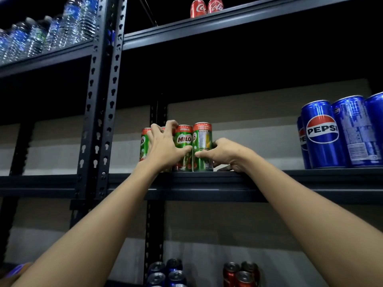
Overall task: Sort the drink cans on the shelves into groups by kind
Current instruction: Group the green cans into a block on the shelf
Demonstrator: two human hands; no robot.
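Head view only: sorting is looking well advanced. Taking the middle shelf (290, 179) as the landmark, the Milo cans (183, 148) are standing bunched near its left end, at the front edge, while the Pepsi cans (339, 133) are grouped at its right end, well apart from them. One level above the middle shelf two Coca-Cola cans (206, 7) are sitting side by side; below it, blue cans (166, 273) and red cans (240, 273) are forming two separate clusters. Above and left of it, water bottles (47, 32) are lining another rack. Kinds are appearing already separated; what is left, by my reading, is closing up the Milo group. The left hand (163, 143) is draped over the left Milo cans, its grip curled round their tops and sides, thumb lying across the centre can. The right hand (226, 154) is gripping the rightmost Milo can (202, 147) low down, thumb in front, fingers wrapping behind. Every Milo can is standing upright, long axis vertical, tops up; the centre can's logo is facing the camera, the rightmost's label panel facing out.
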